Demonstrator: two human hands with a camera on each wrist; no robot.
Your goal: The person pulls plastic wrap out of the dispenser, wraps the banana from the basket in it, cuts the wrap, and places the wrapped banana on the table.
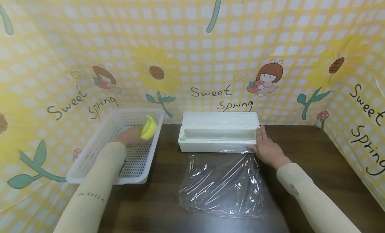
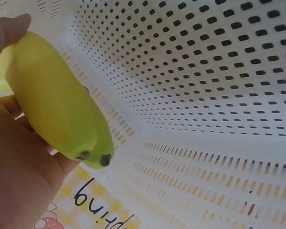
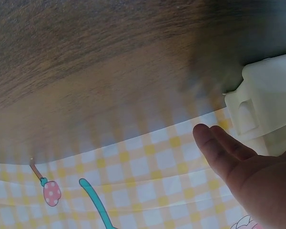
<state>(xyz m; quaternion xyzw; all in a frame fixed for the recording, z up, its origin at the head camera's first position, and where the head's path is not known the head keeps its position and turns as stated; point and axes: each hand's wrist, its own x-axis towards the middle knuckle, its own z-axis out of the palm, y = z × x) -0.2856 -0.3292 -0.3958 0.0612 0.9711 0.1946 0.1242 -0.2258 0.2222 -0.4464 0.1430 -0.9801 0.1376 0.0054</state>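
In the head view a white perforated basket [image 1: 133, 179] stands at the left, with my left hand [image 1: 129, 137] reaching over its inside. That hand grips a small bunch of yellow bananas [image 1: 148, 128]. Seen from the left wrist, the bananas [image 2: 57, 90] have dark tips and greenish ends, and the thumb lies over their upper end. My right hand [image 1: 269, 151] touches the right end of a white cling film dispenser [image 1: 210, 147], fingers extended along that end and thumb at its front. The dispenser's lid [image 1: 221, 119] stands raised. A sheet of clear cling film [image 1: 222, 189] spreads from its front.
All of this stands on a dark brown wooden table [image 1: 303, 179]. Behind and at both sides hangs a yellow checked cloth [image 1: 192, 59] printed with flowers and lettering. The basket and the dispenser stand near the table's back edge.
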